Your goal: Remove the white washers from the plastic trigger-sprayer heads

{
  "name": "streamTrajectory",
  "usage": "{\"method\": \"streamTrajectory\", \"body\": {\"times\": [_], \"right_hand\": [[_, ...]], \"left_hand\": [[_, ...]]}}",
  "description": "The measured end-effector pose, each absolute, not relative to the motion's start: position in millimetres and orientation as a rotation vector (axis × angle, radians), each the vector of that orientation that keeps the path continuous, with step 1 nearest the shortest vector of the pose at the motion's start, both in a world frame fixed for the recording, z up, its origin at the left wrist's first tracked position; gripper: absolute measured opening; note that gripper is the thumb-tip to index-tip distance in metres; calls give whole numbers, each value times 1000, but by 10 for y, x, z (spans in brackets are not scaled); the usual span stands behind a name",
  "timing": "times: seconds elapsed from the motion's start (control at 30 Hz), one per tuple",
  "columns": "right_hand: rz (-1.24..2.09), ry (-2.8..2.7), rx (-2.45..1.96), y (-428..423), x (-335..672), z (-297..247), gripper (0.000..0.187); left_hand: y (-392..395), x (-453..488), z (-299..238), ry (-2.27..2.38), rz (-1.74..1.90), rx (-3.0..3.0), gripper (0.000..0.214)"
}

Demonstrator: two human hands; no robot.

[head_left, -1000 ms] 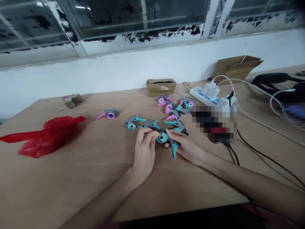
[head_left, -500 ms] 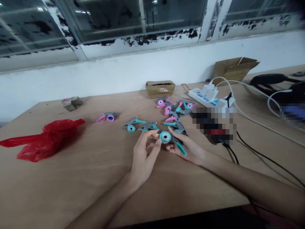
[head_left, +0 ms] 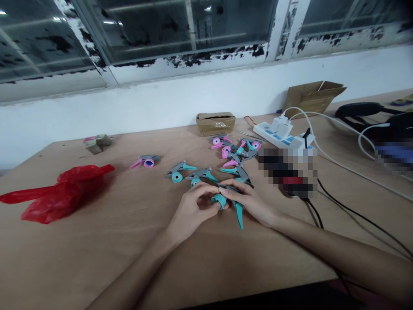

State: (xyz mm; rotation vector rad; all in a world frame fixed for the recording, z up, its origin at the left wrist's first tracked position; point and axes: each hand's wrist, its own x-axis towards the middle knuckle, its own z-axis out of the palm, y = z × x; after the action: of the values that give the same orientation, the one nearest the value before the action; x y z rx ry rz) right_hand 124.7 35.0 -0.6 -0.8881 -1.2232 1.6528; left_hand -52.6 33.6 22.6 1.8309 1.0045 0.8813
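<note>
In the head view, the right hand (head_left: 258,204) is clamped on the body of a grey-and-teal plastic trigger-shaped piece (head_left: 238,212), its teal lever pointing down toward the wooden surface (head_left: 129,258). The left hand (head_left: 192,209) closes thumb and fingers around the piece's teal ring end. The piece is just in front of a loose cluster of similar grey plastic pieces with teal or pink parts (head_left: 226,151). A crumpled red plastic bag (head_left: 69,189) lies well to the left.
</note>
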Motion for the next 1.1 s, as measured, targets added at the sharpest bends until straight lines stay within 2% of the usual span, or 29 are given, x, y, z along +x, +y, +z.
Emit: {"method": "streamTrajectory", "body": {"times": [0.5, 0.77, 1.1], "right_hand": [[1482, -1145, -914, 341, 1181, -101, 28], [1386, -1173, -941, 332, 1172, -101, 27], [1432, -1173, -978, 316, 1177, -54, 28]], "left_hand": [[375, -499, 92, 1079, 943, 1964, 16], [332, -444, 99, 1140, 1022, 2065, 19], [286, -440, 134, 1160, 1082, 2281, 25]]}}
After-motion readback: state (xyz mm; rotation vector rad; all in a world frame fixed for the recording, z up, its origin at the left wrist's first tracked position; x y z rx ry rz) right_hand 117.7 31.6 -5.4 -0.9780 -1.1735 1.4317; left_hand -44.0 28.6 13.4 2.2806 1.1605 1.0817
